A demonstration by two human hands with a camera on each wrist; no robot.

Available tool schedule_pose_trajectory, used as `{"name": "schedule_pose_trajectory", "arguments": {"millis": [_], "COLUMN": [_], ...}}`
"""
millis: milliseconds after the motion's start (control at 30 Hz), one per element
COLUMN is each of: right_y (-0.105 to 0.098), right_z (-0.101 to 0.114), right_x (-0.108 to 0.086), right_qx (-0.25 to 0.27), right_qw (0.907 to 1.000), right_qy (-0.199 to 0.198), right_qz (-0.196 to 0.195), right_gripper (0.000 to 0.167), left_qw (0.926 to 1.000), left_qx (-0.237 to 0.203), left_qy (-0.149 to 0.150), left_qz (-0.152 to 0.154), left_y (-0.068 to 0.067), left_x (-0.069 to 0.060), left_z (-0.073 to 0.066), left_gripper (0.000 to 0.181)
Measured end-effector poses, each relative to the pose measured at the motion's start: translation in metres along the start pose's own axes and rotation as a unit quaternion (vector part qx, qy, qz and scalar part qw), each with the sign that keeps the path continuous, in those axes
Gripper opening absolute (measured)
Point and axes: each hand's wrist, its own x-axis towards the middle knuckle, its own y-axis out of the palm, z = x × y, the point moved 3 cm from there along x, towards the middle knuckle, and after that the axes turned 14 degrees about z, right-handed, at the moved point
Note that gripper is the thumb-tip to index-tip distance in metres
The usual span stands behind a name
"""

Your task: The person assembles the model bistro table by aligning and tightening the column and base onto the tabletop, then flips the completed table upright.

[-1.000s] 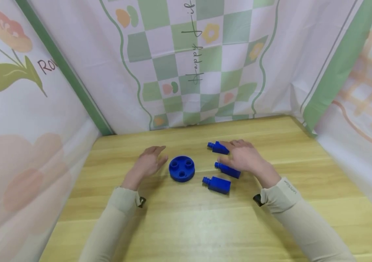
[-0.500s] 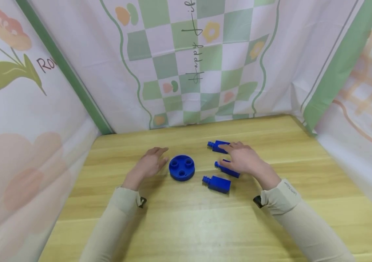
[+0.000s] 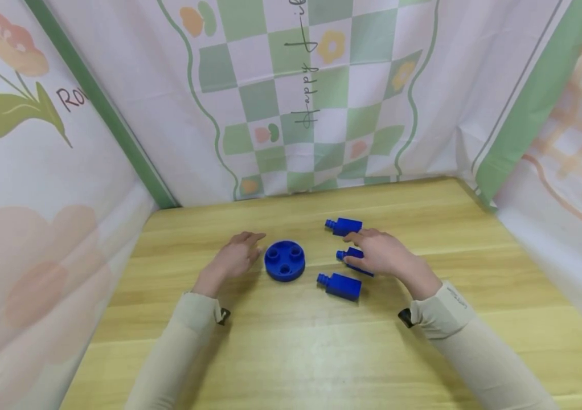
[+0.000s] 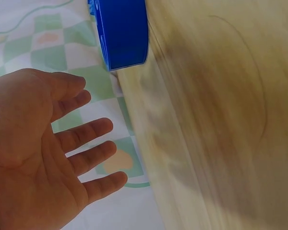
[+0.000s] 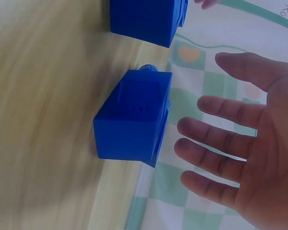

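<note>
"What's nearest you?"

"My beige sleeves [image 3: 475, 347] over the wooden table [image 3: 306, 353], then the near block [image 3: 343, 287], blue, lying on its side, I'd guess because it rests steadier that way than on its narrow neck."

"And past that?"

"The blue disc [image 3: 285, 257], flat on the wood with its three sockets facing up, which I'd judge leaves them easy to get at. My left hand [image 3: 233, 259] is just beside it, fingers loosely spread, holding nothing."

"Your right?"

"My right hand [image 3: 382, 253] hangs over the middle block [image 3: 355, 252] and hides part of it. The fingers are apart, the palm bare; I can't tell whether a fingertip touches."

"Farther out?"

"The far block [image 3: 347, 226], its neck pointing left like the others', so probably laid that way deliberately. Behind hangs a checked curtain [image 3: 316, 102]."
</note>
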Motion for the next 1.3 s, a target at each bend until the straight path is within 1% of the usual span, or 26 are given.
{"name": "schedule_pose_trajectory", "arguments": {"millis": [167,267,467,700,833,967,1100,1200,1300], "right_y": [0.003,0.005,0.007,0.006,0.007,0.008,0.01,0.01,0.012], "right_z": [0.001,0.003,0.005,0.01,0.013,0.016,0.02,0.023,0.025], "right_x": [-0.002,-0.003,-0.003,-0.006,-0.008,-0.009,-0.011,-0.013,-0.014], "right_qx": [0.009,0.014,0.015,0.022,0.023,0.028,0.028,0.03,0.031], "right_qw": [0.9997,0.9993,0.9987,0.9975,0.9962,0.9952,0.9947,0.9937,0.9926], "right_qy": [-0.016,-0.021,-0.029,-0.031,-0.035,-0.034,-0.031,-0.033,-0.037], "right_qz": [0.018,0.029,0.04,0.06,0.077,0.088,0.094,0.103,0.111], "right_gripper": [0.041,0.036,0.034,0.031,0.031,0.031,0.038,0.043,0.044], "left_qw": [1.0,0.9999,0.9998,0.9997,0.9995,0.9997,0.9999,0.9999,0.9998], "left_qx": [0.002,-0.004,-0.014,-0.015,-0.018,-0.012,0.0,0.003,0.004], "left_qy": [0.006,0.002,-0.005,-0.001,-0.006,-0.002,0.008,0.007,0.001], "left_qz": [0.005,0.011,0.014,0.017,0.023,0.023,0.015,0.015,0.018], "left_y": [0.003,0.005,0.008,0.012,0.014,0.015,0.015,0.016,0.017], "left_x": [0.002,0.003,0.004,0.004,0.004,0.005,0.006,0.006,0.007], "left_z": [0.0,0.001,0.0,-0.004,-0.006,-0.007,-0.009,-0.01,-0.011], "left_gripper": [0.049,0.049,0.049,0.047,0.046,0.046,0.046,0.046,0.047]}}
